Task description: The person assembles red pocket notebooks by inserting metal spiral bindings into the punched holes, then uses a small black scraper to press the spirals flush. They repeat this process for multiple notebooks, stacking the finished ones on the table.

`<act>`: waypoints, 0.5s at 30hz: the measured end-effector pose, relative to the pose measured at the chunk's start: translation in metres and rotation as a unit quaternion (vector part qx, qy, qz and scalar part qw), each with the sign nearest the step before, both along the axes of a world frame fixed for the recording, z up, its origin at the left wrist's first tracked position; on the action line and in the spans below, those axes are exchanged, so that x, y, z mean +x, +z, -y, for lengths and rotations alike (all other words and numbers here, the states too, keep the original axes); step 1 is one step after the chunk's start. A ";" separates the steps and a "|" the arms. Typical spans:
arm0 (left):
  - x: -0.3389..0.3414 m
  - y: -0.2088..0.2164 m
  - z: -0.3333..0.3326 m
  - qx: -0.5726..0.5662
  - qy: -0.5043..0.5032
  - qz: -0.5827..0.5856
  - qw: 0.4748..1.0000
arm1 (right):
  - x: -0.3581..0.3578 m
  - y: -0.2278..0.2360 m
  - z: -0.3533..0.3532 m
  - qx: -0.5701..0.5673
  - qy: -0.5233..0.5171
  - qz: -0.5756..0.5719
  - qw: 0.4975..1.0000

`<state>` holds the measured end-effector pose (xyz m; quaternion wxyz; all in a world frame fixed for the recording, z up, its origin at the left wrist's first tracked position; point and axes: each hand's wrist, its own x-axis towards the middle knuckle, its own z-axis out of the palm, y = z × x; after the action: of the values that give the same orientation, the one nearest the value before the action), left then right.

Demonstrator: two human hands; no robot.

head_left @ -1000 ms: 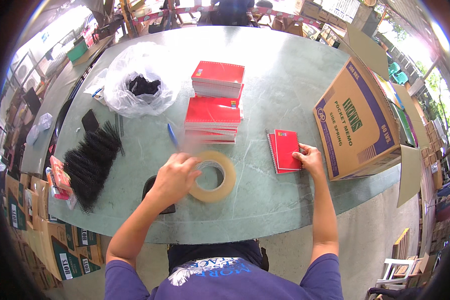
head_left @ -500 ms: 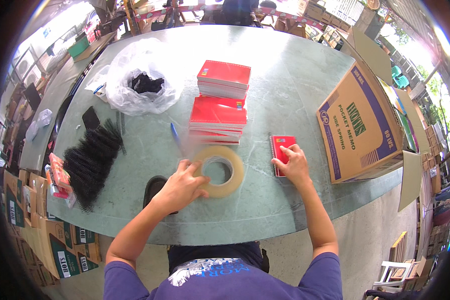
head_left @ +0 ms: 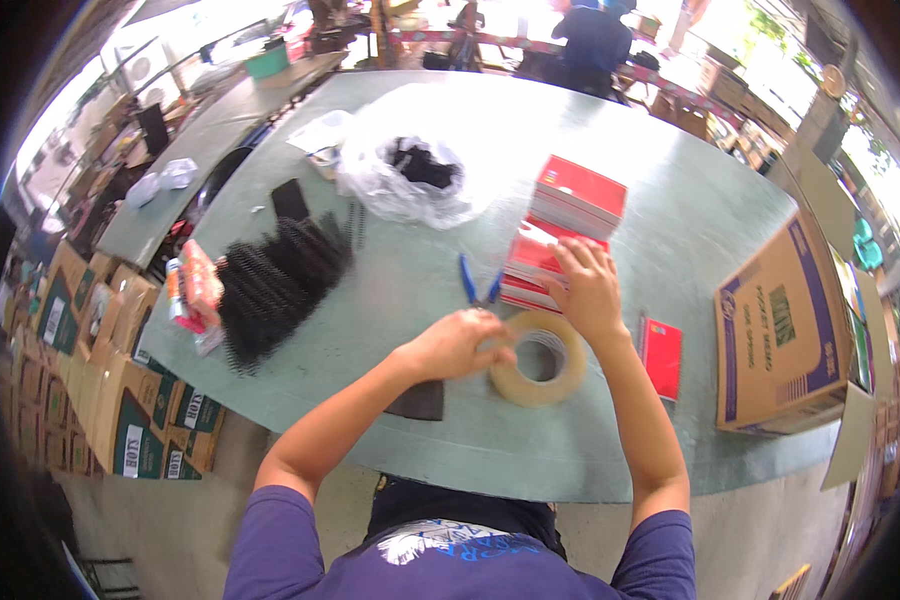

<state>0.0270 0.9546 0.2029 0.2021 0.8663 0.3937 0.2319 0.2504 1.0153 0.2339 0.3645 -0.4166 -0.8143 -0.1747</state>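
Note:
My right hand (head_left: pixel 592 290) rests over the nearer stack of red notebooks (head_left: pixel 528 258), fingers stretched across its top and thumb apart at the near side. Whether it grips a notebook is hidden. My left hand (head_left: pixel 458 345) hovers beside a wide roll of clear tape (head_left: pixel 504 385), fingers loosely curled, thumb apart, and nothing visible in it. Just beyond this hand lie blue-handled pliers (head_left: pixel 467 279). Behind the nearer stack stands another stack of red notebooks (head_left: pixel 580 190). A single spiral-bound red notebook (head_left: pixel 662 360) lies right of my right forearm.
Black spiral coils (head_left: pixel 280 285) are heaped at the left, next to an orange package (head_left: pixel 200 275). A plastic bag (head_left: pixel 420 200) holding black items sits farther back. An open cardboard box (head_left: pixel 785 340) stands at the right. A dark flat item (head_left: pixel 418 402) lies beneath my left forearm.
My right hand has left the single notebook and moved left onto the nearer stack. My left hand's fingers have curled by the tape. The whole view has shifted, with the table appearing farther right.

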 end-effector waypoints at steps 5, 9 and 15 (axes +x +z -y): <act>-0.091 -0.018 -0.055 0.041 0.321 -0.017 0.946 | -0.017 -0.010 0.012 -0.148 0.001 0.040 0.988; -0.133 -0.050 -0.103 0.145 0.392 -0.242 0.876 | -0.007 0.002 0.017 -0.185 0.037 0.021 0.982; -0.109 -0.086 -0.107 0.157 0.377 -0.284 0.867 | -0.005 -0.007 0.000 -0.133 -0.008 0.017 0.991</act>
<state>-0.0818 1.0617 0.1171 -0.1604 0.7004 0.6892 0.0933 0.2451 1.0157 0.2270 0.2903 -0.4649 -0.8330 -0.0754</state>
